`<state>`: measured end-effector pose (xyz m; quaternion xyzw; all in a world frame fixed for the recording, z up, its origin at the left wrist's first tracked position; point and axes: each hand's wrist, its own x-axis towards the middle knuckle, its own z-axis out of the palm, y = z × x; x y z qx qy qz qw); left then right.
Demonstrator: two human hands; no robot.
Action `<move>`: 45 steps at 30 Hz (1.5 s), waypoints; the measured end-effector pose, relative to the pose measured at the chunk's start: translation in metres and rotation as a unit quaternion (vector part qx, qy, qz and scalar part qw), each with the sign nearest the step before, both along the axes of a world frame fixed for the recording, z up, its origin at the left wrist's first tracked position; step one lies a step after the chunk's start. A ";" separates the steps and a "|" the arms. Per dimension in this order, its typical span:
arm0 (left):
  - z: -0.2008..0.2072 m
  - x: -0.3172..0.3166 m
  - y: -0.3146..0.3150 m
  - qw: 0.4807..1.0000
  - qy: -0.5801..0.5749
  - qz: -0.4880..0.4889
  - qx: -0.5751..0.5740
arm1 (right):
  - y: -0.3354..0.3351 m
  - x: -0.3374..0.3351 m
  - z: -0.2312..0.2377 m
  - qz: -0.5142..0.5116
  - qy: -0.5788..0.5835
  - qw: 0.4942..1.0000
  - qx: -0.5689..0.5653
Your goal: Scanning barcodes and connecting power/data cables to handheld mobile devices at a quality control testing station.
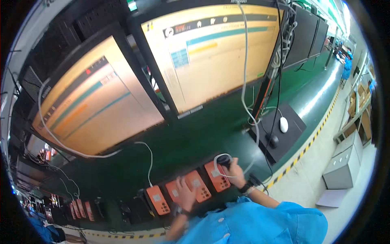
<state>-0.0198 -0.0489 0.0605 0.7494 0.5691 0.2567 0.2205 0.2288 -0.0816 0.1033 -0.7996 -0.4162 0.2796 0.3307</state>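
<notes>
Several orange smartphones lie back side up in a slanting row before me, camera lenses toward me. My left hand [185, 194], slightly blurred, is over two middle phones, fingers apart: one phone [170, 186] under its left side, another phone [199, 188] at its right. At the row's right end, my right hand [236, 173] closes on a small black device [223, 160] over the top of a phone [219, 180]. A white cable [216, 163] loops round there; the device's kind is unclear. The leftmost phone [158, 200] has a white cable at its far end.
Two lit monitors [215, 57] [97, 101] stand over the green bench [195, 140]. A black mat [290, 136] at right bears a white mouse [283, 125] and a black mouse [273, 141]. Cables hang down. More orange phones [82, 208] lie at left; grey boxes [344, 166] stand right.
</notes>
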 end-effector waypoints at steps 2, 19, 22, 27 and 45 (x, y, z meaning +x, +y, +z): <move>-0.016 0.004 -0.032 0.997 -0.063 0.036 -0.019 | 0.003 0.027 -0.016 -0.033 -0.053 0.997 0.043; 0.001 0.034 0.000 0.855 -0.452 0.013 -0.253 | 0.020 0.017 0.015 0.232 0.059 0.961 0.140; 0.015 0.021 0.011 0.894 -0.403 -0.040 -0.192 | 0.026 -0.004 0.058 0.200 0.129 0.961 0.139; 0.037 0.021 0.009 0.872 -0.419 -0.051 -0.247 | 0.035 -0.026 0.077 0.302 0.184 0.921 0.163; 0.045 0.019 -0.010 0.843 -0.479 -0.039 -0.241 | 0.021 -0.048 0.065 0.342 0.103 0.927 0.118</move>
